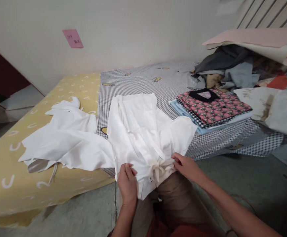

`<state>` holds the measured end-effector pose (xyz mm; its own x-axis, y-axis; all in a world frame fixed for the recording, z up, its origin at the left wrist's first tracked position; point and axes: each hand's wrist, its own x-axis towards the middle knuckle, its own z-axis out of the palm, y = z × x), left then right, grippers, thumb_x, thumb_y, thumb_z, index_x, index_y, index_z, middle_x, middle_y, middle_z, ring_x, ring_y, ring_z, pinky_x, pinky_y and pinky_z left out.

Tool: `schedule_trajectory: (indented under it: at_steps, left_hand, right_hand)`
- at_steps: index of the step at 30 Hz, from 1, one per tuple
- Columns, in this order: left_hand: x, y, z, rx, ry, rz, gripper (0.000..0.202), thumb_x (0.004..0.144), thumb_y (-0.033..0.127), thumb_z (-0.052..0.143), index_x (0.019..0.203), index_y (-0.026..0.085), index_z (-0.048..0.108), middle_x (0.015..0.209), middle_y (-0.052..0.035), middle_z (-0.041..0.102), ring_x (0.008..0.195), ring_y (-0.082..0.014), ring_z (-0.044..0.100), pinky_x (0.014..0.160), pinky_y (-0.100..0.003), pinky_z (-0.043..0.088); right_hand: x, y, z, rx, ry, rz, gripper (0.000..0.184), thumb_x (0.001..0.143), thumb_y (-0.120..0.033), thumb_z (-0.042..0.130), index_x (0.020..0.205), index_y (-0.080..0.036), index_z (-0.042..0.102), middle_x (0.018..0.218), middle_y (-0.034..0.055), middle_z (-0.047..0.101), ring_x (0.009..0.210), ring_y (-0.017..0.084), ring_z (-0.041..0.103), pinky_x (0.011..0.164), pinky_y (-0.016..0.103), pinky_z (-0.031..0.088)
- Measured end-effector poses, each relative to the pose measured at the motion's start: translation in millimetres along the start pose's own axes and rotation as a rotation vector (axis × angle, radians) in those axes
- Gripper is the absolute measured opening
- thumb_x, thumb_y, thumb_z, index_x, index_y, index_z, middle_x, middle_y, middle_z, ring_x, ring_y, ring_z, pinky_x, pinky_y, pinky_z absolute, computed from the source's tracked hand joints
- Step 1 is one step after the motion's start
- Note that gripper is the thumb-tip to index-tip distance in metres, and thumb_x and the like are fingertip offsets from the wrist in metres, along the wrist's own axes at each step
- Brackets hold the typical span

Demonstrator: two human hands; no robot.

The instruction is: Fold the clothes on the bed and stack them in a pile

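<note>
A white garment [138, 131] lies spread over the edge of a low mattress, its lower hem hanging toward my knees. My left hand [127, 182] pinches the hem on the left, thumb on top of the cloth. My right hand [186, 166] grips the cloth just right of a knotted white tie [159, 166] at the garment's waist. One long sleeve [66, 144] stretches out to the left across the yellow sheet.
The mattress carries a yellow sheet [14, 177] and a black-and-white checked sheet [145, 82]. A folded stack with a pink floral garment [212, 108] on top sits at the right. Behind it is a heap of loose clothes [232, 65]. Grey concrete floor [232, 177] lies in front.
</note>
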<state>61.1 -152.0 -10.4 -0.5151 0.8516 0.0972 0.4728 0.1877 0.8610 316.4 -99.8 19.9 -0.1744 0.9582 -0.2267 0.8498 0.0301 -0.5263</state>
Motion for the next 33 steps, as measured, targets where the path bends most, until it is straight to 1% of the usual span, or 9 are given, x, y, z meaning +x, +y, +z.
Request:
schedule_trajectory:
  at_steps: [5,8,11,14,18,24,29,31,33]
  left_hand:
    - [-10,12,-1.2,0.309,-0.219,0.380,0.025,0.098,0.027,0.045,0.099,0.025,0.070,0.102,-0.0060,0.074,0.100,-0.0230,0.066,0.104,-0.050,0.039]
    - [-16,21,1.9,0.453,-0.339,0.431,0.018,0.097,0.029,0.054,0.101,0.027,0.071,0.112,-0.0058,0.074,0.109,-0.0255,0.064,0.111,-0.058,0.032]
    - [-19,24,6.9,0.517,-0.388,0.444,0.014,0.094,0.031,0.059,0.101,0.026,0.069,0.120,-0.0074,0.072,0.117,-0.0289,0.061,0.111,-0.062,0.030]
    - [-19,22,11.3,0.471,-0.394,0.400,0.013,0.093,0.023,0.055,0.090,0.026,0.067,0.108,-0.0052,0.074,0.109,-0.0254,0.064,0.113,-0.063,0.028]
    - [-14,18,11.8,0.361,-0.410,0.250,0.022,0.094,0.021,0.043,0.078,0.025,0.058,0.087,0.0002,0.072,0.092,-0.0194,0.066,0.115,-0.061,0.027]
    - [-8,14,10.7,0.367,-0.442,0.226,0.027,0.096,0.023,0.038,0.077,0.025,0.056,0.084,0.0017,0.071,0.090,-0.0171,0.066,0.116,-0.057,0.029]
    - [-15,15,14.5,0.424,-0.383,0.273,0.029,0.098,0.019,0.038,0.077,0.024,0.058,0.083,0.0005,0.070,0.090,-0.0185,0.065,0.115,-0.058,0.029]
    - [-20,17,15.1,0.524,-0.352,0.362,0.030,0.098,0.019,0.040,0.076,0.023,0.060,0.083,-0.0005,0.069,0.090,-0.0196,0.065,0.115,-0.057,0.031]
    - [-24,19,15.4,0.630,-0.324,0.460,0.030,0.099,0.019,0.040,0.078,0.023,0.062,0.084,-0.0015,0.069,0.090,-0.0206,0.064,0.114,-0.056,0.032]
  right_hand:
    - [5,-19,3,-0.099,0.081,-0.140,0.037,0.086,-0.024,0.059,0.123,-0.026,0.066,0.126,0.0076,0.065,0.119,0.028,0.057,0.097,0.043,0.041]
    - [9,-32,5,-0.117,0.076,-0.212,0.031,0.086,-0.022,0.061,0.117,-0.026,0.068,0.126,0.0069,0.066,0.117,0.029,0.057,0.098,0.044,0.040]
    - [6,-41,7,-0.072,0.246,-0.229,0.036,0.088,-0.017,0.058,0.122,-0.023,0.065,0.124,0.0101,0.065,0.116,0.029,0.058,0.096,0.044,0.042]
    - [-3,-46,10,0.048,0.342,-0.274,0.027,0.090,-0.015,0.053,0.113,-0.021,0.066,0.109,0.0097,0.067,0.105,0.026,0.062,0.090,0.040,0.047]
    - [-17,-50,12,0.204,0.222,-0.401,0.023,0.089,-0.011,0.052,0.099,-0.024,0.068,0.099,0.0054,0.065,0.096,0.021,0.064,0.085,0.034,0.051]
    - [-30,-61,17,0.100,0.165,-0.530,0.040,0.081,-0.006,0.065,0.116,-0.027,0.069,0.112,0.0069,0.059,0.099,0.021,0.062,0.090,0.039,0.051]
    - [-28,-73,20,0.001,0.120,-0.501,0.021,0.089,-0.011,0.061,0.089,-0.025,0.076,0.096,0.0057,0.059,0.091,0.021,0.059,0.084,0.038,0.048]
    - [-32,-77,7,0.157,0.000,-0.497,0.024,0.089,-0.010,0.059,0.083,-0.025,0.076,0.089,0.0036,0.060,0.086,0.019,0.061,0.078,0.032,0.049]
    - [-41,-81,-16,0.309,-0.305,-0.604,0.026,0.089,-0.011,0.059,0.082,-0.028,0.077,0.086,0.0008,0.064,0.081,0.015,0.065,0.075,0.026,0.051]
